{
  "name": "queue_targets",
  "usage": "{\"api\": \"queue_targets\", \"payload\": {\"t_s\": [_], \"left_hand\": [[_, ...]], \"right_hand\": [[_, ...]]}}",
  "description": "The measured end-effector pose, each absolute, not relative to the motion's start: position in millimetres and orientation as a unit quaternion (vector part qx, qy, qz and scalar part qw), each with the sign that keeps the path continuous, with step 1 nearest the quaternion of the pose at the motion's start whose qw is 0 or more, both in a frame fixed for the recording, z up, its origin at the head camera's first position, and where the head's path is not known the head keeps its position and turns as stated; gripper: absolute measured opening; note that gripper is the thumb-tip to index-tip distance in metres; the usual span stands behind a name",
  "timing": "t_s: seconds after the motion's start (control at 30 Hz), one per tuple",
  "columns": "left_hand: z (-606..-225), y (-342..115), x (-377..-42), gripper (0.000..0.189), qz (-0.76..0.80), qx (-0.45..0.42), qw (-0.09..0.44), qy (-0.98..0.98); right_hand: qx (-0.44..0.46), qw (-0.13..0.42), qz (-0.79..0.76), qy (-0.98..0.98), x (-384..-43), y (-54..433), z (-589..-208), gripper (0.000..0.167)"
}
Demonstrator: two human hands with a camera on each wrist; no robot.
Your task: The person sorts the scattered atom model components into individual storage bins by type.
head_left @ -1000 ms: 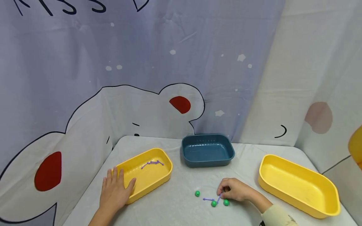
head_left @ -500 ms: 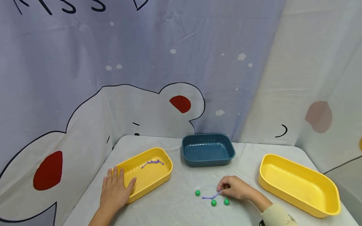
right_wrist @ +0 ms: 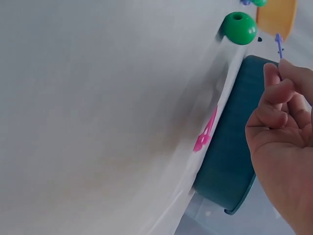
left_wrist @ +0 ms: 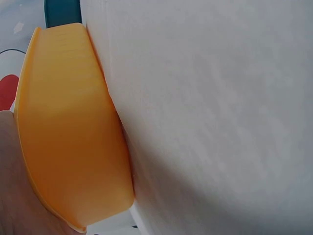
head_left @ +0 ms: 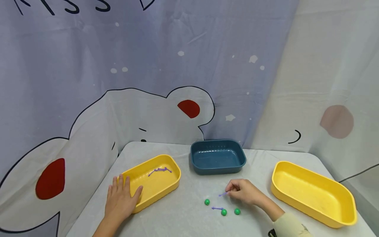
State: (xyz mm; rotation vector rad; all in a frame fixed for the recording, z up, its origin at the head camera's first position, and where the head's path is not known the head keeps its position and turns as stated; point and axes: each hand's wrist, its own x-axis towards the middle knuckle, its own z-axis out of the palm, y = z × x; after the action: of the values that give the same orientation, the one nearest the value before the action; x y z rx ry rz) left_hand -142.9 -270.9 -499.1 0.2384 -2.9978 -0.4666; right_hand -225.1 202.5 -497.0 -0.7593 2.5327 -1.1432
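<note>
My right hand (head_left: 244, 191) pinches a small purple stick with knobbed ends (head_left: 222, 194) between thumb and fingertips, held over the white table. In the right wrist view its free end (right_wrist: 279, 41) points up past the fingertips. Nearer me lie a second purple stick (head_left: 217, 208) and three green beads, one (head_left: 224, 212) by that stick's end, one (head_left: 207, 201) to the left and one (head_left: 237, 211) to the right. My left hand (head_left: 119, 200) rests with spread, straight fingers on the near left rim of the left yellow tray (head_left: 157, 194). Several purple sticks (head_left: 160, 170) lie inside it.
A dark teal tray (head_left: 217, 171) stands at the back of the table. To the right is another yellow tray (head_left: 314, 210). The right wrist view shows a pink piece (right_wrist: 206, 129) on the table near the teal tray. A printed curtain (head_left: 148, 65) hangs behind.
The right hand has lifted one purple stick away from the green beads and moved slightly toward the back. The other stick stays on the table. The left hand has not moved.
</note>
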Motion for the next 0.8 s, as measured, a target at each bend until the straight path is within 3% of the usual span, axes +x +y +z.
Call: {"api": "queue_targets", "payload": {"t_s": [0.8], "left_hand": [[-498,-271,-143,0.094,-0.154,0.078,0.045,-0.984]], "right_hand": [[-0.273,0.093,-0.448,0.846,-233,163,-476,0.004]]}}
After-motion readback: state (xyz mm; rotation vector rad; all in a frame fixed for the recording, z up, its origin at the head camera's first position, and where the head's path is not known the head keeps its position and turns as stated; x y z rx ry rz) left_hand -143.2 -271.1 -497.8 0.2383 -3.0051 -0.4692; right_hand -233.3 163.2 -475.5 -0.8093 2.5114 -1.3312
